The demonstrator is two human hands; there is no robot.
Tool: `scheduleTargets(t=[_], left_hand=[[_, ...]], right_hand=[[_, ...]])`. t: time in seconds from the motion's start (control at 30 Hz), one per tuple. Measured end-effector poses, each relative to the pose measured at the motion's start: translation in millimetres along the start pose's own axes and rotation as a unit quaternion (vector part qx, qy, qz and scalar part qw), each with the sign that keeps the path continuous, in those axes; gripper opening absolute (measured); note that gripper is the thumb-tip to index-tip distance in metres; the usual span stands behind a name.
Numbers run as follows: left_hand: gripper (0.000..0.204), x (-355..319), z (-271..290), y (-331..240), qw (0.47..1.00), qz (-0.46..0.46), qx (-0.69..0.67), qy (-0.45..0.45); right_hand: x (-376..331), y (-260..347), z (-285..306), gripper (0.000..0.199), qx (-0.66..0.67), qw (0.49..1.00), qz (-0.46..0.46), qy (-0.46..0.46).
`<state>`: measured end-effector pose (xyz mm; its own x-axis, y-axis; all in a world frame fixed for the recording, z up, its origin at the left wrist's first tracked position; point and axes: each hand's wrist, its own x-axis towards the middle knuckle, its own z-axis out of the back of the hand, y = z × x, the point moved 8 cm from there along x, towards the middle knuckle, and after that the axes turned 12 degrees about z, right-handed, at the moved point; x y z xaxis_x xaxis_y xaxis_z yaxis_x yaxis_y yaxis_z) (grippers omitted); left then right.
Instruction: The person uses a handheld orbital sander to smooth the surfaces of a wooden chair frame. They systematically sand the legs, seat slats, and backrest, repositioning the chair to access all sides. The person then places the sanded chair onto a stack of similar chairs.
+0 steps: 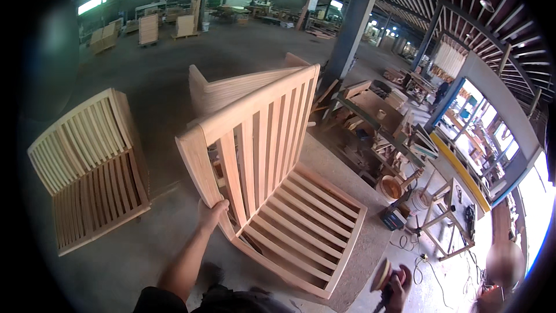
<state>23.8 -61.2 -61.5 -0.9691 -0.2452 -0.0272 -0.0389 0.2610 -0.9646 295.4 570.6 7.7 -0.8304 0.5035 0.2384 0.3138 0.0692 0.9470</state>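
A pale wooden slatted chair frame (249, 108), its back joined to a slatted seat, stands tilted in front of me. My left hand (213, 214) is closed around the left side rail of its back, close to where back and seat meet. At the lower right, my right hand (398, 290) grips a round disc sander (381, 275) with a yellowish pad. The sander is apart from the chair, out past the seat's near right corner. Part of its body is hidden by my fingers.
Another slatted chair frame (87, 139) stands at the left. Behind the near chair are more curved wooden parts (246, 88). A grey column (354, 29) rises beyond. To the right are a cluttered workbench (373, 107), a bucket (418, 199), a wooden stand (446, 208) and loose cables (431, 264).
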Motion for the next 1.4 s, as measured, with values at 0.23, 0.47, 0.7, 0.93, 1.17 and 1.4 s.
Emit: scheduleTargets(t=[0.23,0.47,0.7,0.93,1.17,1.4], left_hand=[[0.006,7,-38,-70,0.976,-0.034,0.02,0.216],[0.011,4,-31,-52,0.957,0.024,0.033,0.289],[0.02,11,-34,-45,0.962,0.004,0.02,0.274],[0.024,14,-31,-47,0.964,-0.028,0.089,0.248],[0.027,10,-34,-54,0.962,-0.076,0.114,0.235],[0.028,7,-31,-61,0.964,-0.022,0.105,0.244]], right_hand=[[4,48,-316,0.07,0.039,0.99,0.124,0.048],[-5,73,-499,0.062,0.048,0.936,0.332,0.107],[-11,60,-560,0.059,0.005,0.898,0.406,0.169],[14,141,-598,0.052,-0.115,0.828,0.458,0.304],[32,209,-727,0.044,-0.504,0.534,0.356,0.578],[41,120,-809,0.044,-0.664,0.249,0.114,0.696]])
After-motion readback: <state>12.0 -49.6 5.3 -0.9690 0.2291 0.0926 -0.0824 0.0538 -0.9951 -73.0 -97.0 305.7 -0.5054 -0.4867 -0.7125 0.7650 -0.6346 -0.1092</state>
